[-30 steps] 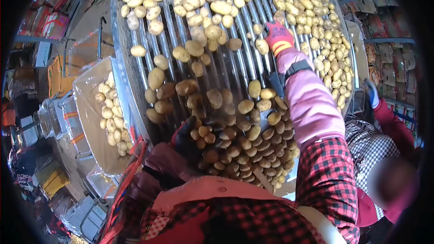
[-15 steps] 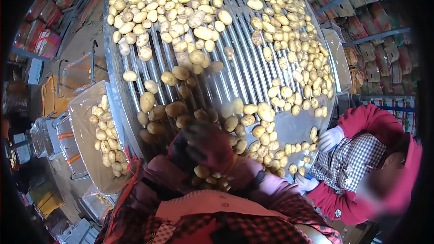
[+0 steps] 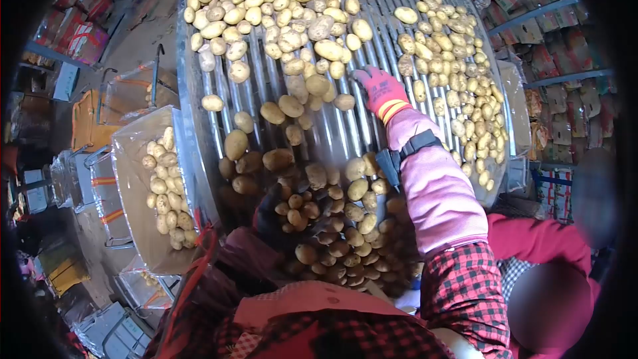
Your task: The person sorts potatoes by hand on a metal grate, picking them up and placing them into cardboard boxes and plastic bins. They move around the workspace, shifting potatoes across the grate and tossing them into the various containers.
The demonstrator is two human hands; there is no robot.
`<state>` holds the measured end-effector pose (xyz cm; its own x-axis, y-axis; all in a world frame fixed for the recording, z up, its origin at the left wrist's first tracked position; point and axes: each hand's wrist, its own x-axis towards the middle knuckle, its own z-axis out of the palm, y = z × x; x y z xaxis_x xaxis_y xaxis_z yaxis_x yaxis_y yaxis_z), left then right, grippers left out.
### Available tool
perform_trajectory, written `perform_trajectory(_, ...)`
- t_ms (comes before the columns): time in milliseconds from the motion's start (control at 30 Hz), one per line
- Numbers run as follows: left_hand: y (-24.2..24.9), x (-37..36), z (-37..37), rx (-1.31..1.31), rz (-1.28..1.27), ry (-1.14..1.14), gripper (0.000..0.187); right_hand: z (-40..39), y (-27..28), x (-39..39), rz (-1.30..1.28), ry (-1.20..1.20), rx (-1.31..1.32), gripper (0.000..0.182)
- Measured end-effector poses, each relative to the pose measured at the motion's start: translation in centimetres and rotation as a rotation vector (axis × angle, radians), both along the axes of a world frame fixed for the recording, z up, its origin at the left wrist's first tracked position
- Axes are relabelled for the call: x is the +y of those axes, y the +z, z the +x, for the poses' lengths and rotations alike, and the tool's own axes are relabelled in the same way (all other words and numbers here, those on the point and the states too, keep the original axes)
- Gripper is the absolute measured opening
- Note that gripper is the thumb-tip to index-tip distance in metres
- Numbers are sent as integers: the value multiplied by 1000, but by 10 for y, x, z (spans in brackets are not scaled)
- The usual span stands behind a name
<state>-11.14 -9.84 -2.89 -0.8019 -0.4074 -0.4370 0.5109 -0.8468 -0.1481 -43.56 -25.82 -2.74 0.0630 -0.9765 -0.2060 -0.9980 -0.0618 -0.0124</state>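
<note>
My right hand [image 3: 383,90], in a pink glove with yellow stripes at the cuff, reaches over the metal rollers [image 3: 256,66]. Its grey fingertips point left and are stretched out; whatever lies beneath them is hidden. Potatoes [image 3: 345,102] lie just left of this hand. Low in the view, my left hand [image 3: 268,214] is a dark shape in shadow beside a cluster of small potatoes [image 3: 297,211]. Its fingers do not show clearly, so its grip cannot be made out. More potatoes [image 3: 345,249] are heaped close to my body.
An open carton [image 3: 129,153] lined with clear plastic, with potatoes inside, stands left of the rollers. A co-worker's red sleeve [image 3: 538,239] is at the lower right. Stacked boxes [image 3: 565,86] line the right side. Many potatoes [image 3: 266,6] cover the far rollers.
My right hand has moved from low near my body, where both hands were together, up and right over the rollers. The view has shifted, and the co-worker's hands no longer show.
</note>
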Motion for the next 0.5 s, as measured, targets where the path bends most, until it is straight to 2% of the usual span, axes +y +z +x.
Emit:
perform_trajectory(100,-17,8,11,8,14,44,53,6,-9,-4,17,-108,37,47)
perform_trajectory(133,-17,7,10,-27,34,33,53,10,11,-2,123,-176,84,47)
perform_trajectory(233,-2,6,4,-153,1,16,53,3,-6,18,9,-311,-9,46)
perform_trajectory(300,9,8,3,-202,-10,29,49,9,-13,41,-122,-452,-245,27)
perform_trajectory(367,12,4,-1,-187,2,53,41,39,-3,84,-317,-470,-670,22)
perform_trajectory(433,18,2,-1,-25,33,-6,44,90,41,132,-416,-319,-815,21)
perform_trajectory(467,15,4,-6,46,10,-9,45,105,62,151,-481,-97,-745,19)
perform_trajectory(500,2,5,-2,98,-5,-51,44,118,67,170,-525,-21,-749,19)
